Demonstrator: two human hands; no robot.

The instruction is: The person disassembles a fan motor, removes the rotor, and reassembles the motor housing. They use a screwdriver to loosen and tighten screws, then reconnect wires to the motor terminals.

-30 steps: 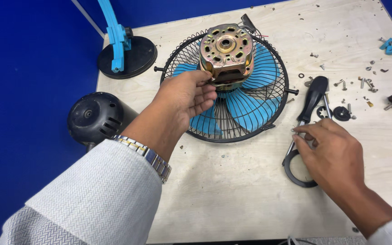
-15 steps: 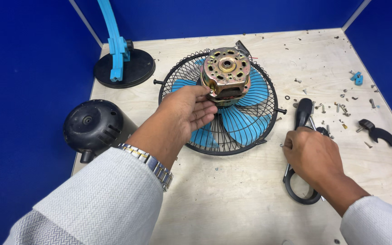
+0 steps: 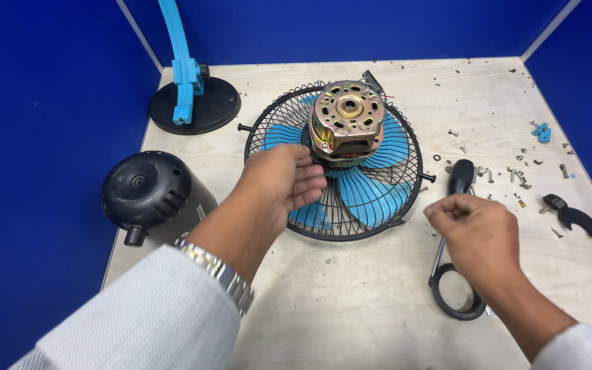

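Left hand hovers over the near-left part of the wire fan guard, fingers loosely curled and half open, tips just short of the motor; nothing held. Contact with the guard cannot be told.

Fan motor, brass-coloured with round holes on top, stands in the middle of the guard, just beyond the left fingertips. Blue fan blades lie under the wire.

Right hand is right of the guard, fingers pinched together at the tips, loosely closed. Whether anything small sits in the pinch cannot be told.

Screwdriver with black handle lies just beyond the right hand; its shaft runs under the hand toward a black rubber ring on the near side.

Loose screws are scattered right of the right hand, with a black clip further right and a small blue piece far beyond.

Left of the left hand: black motor cover. Beyond it, round black base with blue stand.

Wooden table under all. Watch on the left wrist.
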